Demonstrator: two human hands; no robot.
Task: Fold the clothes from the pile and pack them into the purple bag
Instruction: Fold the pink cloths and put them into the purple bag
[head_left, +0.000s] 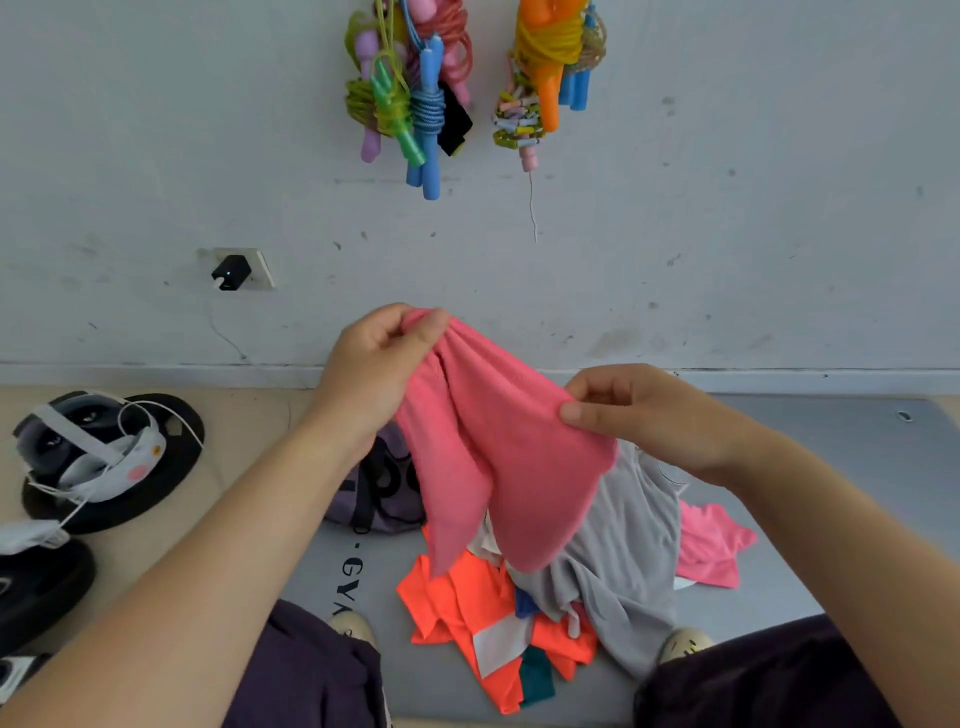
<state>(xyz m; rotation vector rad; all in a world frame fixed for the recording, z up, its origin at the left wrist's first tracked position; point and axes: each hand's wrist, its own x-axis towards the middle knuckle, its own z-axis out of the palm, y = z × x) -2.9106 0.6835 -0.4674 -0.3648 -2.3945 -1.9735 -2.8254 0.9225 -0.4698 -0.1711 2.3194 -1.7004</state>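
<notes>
I hold a pink garment (498, 447) up in the air over the clothes pile. My left hand (374, 364) pinches its top edge on the left, and my right hand (649, 415) pinches the edge lower on the right. The cloth hangs down in loose folds. Under it lies the pile (613, 566): a grey shirt, an orange piece (467, 608) with a white and teal patch, and another pink piece (711, 551). The purple bag (384, 488) lies on the floor behind the pile, partly hidden by my left wrist and the pink garment.
A grey gym mat (831, 467) bears the pile. Black weight plates (130, 467) with a white strap and cable lie at the left. Skipping ropes (415, 93) hang on the wall ahead; a charger (231, 273) sits in a socket. My knees and shoes are at the bottom.
</notes>
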